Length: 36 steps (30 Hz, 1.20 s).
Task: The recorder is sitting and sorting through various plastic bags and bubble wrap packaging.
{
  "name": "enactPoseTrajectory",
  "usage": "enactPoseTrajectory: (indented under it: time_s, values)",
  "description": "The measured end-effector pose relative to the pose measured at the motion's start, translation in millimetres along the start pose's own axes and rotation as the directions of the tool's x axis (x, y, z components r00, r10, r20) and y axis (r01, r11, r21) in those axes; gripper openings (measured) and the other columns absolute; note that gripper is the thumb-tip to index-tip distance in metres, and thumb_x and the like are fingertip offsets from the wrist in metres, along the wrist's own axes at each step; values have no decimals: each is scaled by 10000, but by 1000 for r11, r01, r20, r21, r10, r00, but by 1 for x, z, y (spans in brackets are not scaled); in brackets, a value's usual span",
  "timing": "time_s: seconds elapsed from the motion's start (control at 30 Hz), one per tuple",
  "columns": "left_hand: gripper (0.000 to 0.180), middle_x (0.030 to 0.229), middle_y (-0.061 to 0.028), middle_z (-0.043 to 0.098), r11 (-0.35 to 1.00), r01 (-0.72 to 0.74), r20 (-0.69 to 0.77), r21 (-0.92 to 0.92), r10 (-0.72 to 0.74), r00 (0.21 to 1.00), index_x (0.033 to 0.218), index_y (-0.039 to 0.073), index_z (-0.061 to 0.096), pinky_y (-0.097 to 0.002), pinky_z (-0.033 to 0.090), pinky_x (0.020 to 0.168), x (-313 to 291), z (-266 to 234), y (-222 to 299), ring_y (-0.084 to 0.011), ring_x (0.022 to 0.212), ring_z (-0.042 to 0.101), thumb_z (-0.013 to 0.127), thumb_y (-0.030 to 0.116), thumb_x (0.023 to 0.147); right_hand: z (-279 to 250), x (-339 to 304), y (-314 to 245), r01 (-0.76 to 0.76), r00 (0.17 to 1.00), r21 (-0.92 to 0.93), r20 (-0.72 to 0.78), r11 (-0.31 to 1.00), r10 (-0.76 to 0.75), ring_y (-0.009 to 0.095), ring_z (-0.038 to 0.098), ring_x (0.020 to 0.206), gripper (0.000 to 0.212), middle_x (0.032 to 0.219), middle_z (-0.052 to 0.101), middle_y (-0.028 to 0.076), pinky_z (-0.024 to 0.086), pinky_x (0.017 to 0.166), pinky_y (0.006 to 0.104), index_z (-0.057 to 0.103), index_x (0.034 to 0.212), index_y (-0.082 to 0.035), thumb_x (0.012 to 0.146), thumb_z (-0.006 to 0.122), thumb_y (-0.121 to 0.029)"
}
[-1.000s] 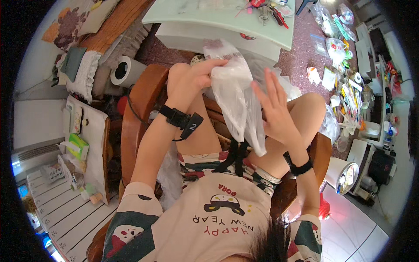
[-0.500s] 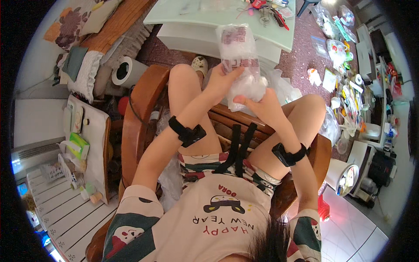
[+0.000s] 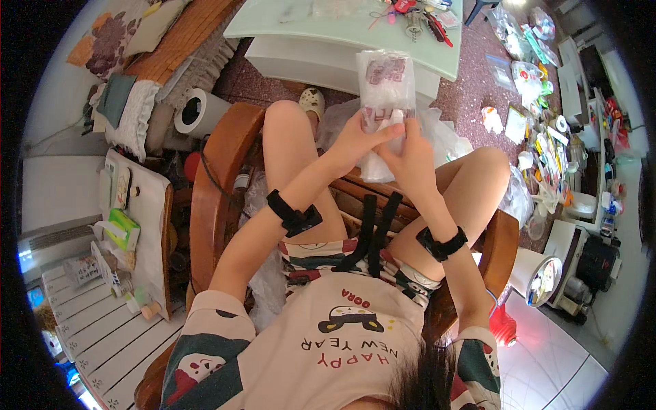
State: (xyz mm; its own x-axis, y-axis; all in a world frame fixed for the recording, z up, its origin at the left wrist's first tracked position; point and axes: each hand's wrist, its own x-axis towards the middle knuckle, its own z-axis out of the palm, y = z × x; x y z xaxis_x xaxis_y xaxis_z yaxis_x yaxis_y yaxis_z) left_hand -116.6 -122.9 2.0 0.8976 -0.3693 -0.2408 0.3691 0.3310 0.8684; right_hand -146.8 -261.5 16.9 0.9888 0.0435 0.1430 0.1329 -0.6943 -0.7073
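Note:
Above my knees I hold a long, flat packet of translucent white plastic film [image 3: 384,80] with faded reddish print, its far end pointing toward the table. My left hand [image 3: 357,145] grips its left side, the thumb lying across the front. My right hand [image 3: 413,162] closes on the lower right part, with its index finger stretched up along the edge. Between the fingers and the film shows a small white piece [image 3: 397,117], perhaps a cap or tube end; its kind cannot be made out. The packet's lower end hangs below my hands.
Ahead is a glass-topped table [image 3: 301,27] with red-handled pliers [image 3: 439,31] and small items. Crumpled clear plastic [image 3: 441,137] lies past my right knee. A white bin [image 3: 201,113] stands left of the wooden chair arm [image 3: 225,184]; another bin [image 3: 540,277] is at right. Clutter covers the right-hand floor.
The packet has come slightly nearer and to the right. My right hand has moved up along it, closer to my left, and the small white piece now lies between my fingers.

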Motion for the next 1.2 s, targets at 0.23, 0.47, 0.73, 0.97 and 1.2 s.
enactPoseTrajectory:
  time_s: [0.23,0.47,0.73,0.97,1.2]
  values:
    - [615,1165,-66,537,994,-10,75,107,2,997,1284,34,380,-308,464,867,-1,-12,0,-148,1023,550,724,95,777,-4,-13,8,2,963,569,222,823,-156,115,574,706,390,913,603,51,485,634,243,536,1055,18,754,734,-130]
    - [751,1192,-85,503,910,-110,158,400,50,986,1340,43,297,-320,425,930,-7,-14,-2,-171,1087,510,720,60,720,-6,5,12,-370,929,787,312,493,199,149,597,752,406,872,601,98,507,650,259,526,1026,15,765,752,-198]
    - [880,1294,-131,415,801,-414,279,433,318,906,1391,31,204,-357,325,1030,-13,5,-10,-214,1225,401,732,111,692,10,2,10,-189,980,644,79,742,181,127,556,750,292,828,565,60,490,640,261,506,951,-29,833,691,-222]
    - [869,1315,-113,409,766,-413,252,492,329,910,1409,33,206,-340,331,1022,-9,-4,-14,-205,1217,410,672,55,676,19,0,26,-47,996,684,-27,727,90,121,549,841,205,933,577,33,466,702,260,525,1053,-33,920,570,-183]
    - [864,1298,-53,453,968,-111,201,225,66,977,1419,54,250,-295,382,969,-15,-27,-5,-154,1166,454,647,45,652,-4,5,26,-340,930,836,232,430,284,132,533,1022,350,1139,548,27,470,829,329,459,1281,-127,967,489,-281]
